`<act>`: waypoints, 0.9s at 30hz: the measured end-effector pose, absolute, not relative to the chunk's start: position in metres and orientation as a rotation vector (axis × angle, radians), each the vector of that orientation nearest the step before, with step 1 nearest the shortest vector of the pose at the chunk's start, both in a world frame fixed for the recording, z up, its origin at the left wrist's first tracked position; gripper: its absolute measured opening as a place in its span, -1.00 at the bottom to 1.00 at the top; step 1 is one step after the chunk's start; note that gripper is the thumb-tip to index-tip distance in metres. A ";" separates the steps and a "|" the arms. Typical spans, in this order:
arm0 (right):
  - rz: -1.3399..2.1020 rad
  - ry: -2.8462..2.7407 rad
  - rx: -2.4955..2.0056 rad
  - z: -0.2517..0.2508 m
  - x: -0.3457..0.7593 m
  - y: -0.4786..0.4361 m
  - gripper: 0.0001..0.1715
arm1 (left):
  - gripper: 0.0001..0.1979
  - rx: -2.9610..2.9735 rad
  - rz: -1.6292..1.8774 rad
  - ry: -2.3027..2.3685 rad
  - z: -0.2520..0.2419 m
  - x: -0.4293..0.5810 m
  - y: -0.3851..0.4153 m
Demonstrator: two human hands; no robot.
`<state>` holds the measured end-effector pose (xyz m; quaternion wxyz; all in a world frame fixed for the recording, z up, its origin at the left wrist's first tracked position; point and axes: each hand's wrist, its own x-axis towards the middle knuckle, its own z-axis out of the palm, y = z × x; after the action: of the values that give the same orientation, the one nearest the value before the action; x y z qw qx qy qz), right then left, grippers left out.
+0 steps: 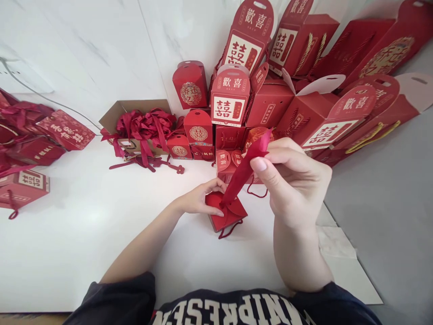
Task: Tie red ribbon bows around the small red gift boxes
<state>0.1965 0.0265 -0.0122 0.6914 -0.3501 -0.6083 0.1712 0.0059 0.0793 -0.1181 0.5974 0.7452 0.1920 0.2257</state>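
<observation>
My right hand (294, 180) pinches the upper end of a crimson fabric ribbon (241, 178) between thumb and forefinger, the other fingers curled behind. The ribbon slants down to the folded top of a small red gift box (235, 215), which stands on the white table (84, 253) just in front of me. My left hand (198, 198) grips this box, thumb pressed on its top and fingers curved around the far side. A dark red cord (231, 231) loops out beside it; I cannot see what the box holds.

Beyond my left hand, an open cardboard box (110, 116) is heaped with tangled crimson ribbons (145, 126), some spilling over its front edge near a flower-tipped strip (180, 169). To its right, double-happiness gift boxes (230, 101) are stacked against the marbled wall (88, 40), their insides hidden from me. More red boxes (25, 192) sit at the far left.
</observation>
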 end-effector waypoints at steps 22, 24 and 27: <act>0.404 -1.375 -0.752 -0.012 0.192 0.026 -0.90 | -0.81 1.861 0.546 0.448 -0.131 0.010 0.085; 0.413 -1.381 -0.770 -0.012 0.192 0.025 -0.90 | -0.80 1.854 0.552 0.452 -0.131 0.010 0.084; 0.417 -1.390 -0.797 -0.013 0.193 0.026 -0.89 | -0.79 1.836 0.530 0.436 -0.130 0.011 0.084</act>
<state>0.1927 0.0262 -0.0126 0.6764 -0.3546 -0.6183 0.1855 0.0106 0.0841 -0.1301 0.5570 0.7779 0.1849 0.2246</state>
